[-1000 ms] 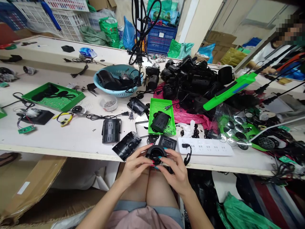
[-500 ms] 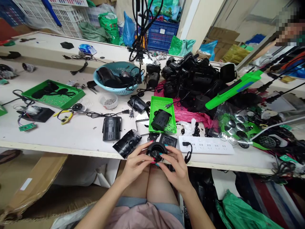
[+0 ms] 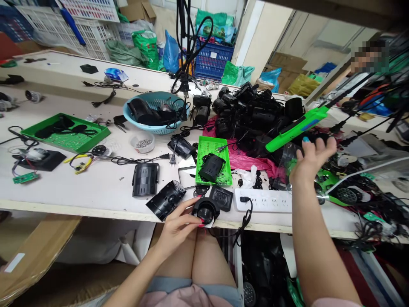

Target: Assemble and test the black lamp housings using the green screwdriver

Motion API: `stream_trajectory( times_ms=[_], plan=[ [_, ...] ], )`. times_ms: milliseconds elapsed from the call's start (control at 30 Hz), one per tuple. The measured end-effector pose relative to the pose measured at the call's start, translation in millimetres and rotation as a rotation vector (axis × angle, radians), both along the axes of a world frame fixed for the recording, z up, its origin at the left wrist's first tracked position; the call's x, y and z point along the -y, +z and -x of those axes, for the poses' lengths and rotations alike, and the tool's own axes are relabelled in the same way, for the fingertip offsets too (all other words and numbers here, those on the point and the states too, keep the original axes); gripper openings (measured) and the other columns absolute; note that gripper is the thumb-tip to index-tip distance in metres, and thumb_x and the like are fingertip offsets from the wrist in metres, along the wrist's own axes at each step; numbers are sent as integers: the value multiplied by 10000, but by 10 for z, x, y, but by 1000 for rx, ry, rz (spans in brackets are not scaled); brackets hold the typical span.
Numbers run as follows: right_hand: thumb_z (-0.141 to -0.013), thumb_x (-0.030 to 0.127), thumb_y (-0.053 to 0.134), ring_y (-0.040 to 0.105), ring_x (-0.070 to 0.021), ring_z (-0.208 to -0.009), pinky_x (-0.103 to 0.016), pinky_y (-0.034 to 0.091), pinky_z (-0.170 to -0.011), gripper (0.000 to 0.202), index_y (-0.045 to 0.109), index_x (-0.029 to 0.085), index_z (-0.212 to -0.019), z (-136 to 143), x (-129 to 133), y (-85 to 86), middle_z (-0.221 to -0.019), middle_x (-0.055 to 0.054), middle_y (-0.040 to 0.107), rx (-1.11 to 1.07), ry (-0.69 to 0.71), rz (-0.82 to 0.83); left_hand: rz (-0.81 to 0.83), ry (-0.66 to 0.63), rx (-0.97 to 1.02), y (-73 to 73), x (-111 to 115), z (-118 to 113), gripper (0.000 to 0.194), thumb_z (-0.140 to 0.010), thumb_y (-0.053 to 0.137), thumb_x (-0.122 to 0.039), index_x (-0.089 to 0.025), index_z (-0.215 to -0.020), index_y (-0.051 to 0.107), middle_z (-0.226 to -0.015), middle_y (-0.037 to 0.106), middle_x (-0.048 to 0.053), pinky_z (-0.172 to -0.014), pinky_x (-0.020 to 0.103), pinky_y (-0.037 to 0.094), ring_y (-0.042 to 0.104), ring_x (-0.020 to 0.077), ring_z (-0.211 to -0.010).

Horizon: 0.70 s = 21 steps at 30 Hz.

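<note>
At the table's front edge my left hand (image 3: 179, 224) grips a round black housing (image 3: 206, 211) with a dark hollow centre. My right hand (image 3: 311, 162) is raised over the right side with its fingers apart and nothing in them, just below the hanging green electric screwdriver (image 3: 297, 130). Left of the housing lie a black casing with a lens-like end (image 3: 166, 200) and another black casing (image 3: 145, 180). A square black part (image 3: 221, 198) sits right behind the housing.
A green basket (image 3: 229, 170) holds a black casing. The white power strip (image 3: 262, 201) lies right of centre. Farther back are a blue bowl (image 3: 128, 115), a cup of screws (image 3: 132, 143), a green tray (image 3: 32, 128) and a heap of black parts (image 3: 255, 111). Black cables hang at centre.
My right hand has let go of the black housing and moved up and right, toward the green screwdriver. My left hand still holds the housing. The view has shifted slightly.
</note>
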State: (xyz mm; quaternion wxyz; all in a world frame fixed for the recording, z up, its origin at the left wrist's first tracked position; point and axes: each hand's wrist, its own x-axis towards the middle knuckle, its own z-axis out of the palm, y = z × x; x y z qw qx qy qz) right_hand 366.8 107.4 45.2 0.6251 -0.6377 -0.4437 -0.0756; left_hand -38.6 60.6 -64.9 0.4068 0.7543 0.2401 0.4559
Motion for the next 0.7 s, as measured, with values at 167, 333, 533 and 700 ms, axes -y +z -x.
stream_trajectory(
  times_ms=[167, 333, 533, 700],
  plan=[
    [-872, 461, 461, 704, -216, -881, -323, 484, -635, 486, 637, 103, -1150, -173, -386, 169, -1070, -156, 716, -277, 237, 78, -10, 7, -32, -19, 3, 21, 236, -870, 614, -52, -231, -915, 761, -1420, 573, 95, -1011, 320, 515, 611, 216, -1230],
    [-658, 391, 831, 618, -158, -690, -274, 537, -565, 315, 697, 214, -882, 243, -286, 120, -847, -17, 692, -414, 270, -68, -17, 9, -41, -15, -7, 26, 250, -865, 610, -42, -235, -916, 761, -1404, 586, 94, -991, 308, 528, 613, 220, -1228],
    [-704, 479, 760, 554, -131, -508, -297, 537, -513, 342, 617, 194, -826, 811, -94, 76, -639, 24, 609, -540, 376, -156, -34, 6, -30, 7, -10, 16, 255, -861, 611, -35, -233, -920, 761, -1406, 583, 99, -1017, 335, 520, 608, 218, -1234],
    [-746, 812, 449, 455, -139, -422, -286, 418, -425, 658, 638, 193, -865, 1174, 37, 141, -492, 28, 506, -547, 499, -219, -33, -1, -28, 26, -12, 5, 262, -861, 611, -33, -233, -937, 763, -1403, 583, 98, -1030, 347, 516, 588, 222, -1260]
  ],
)
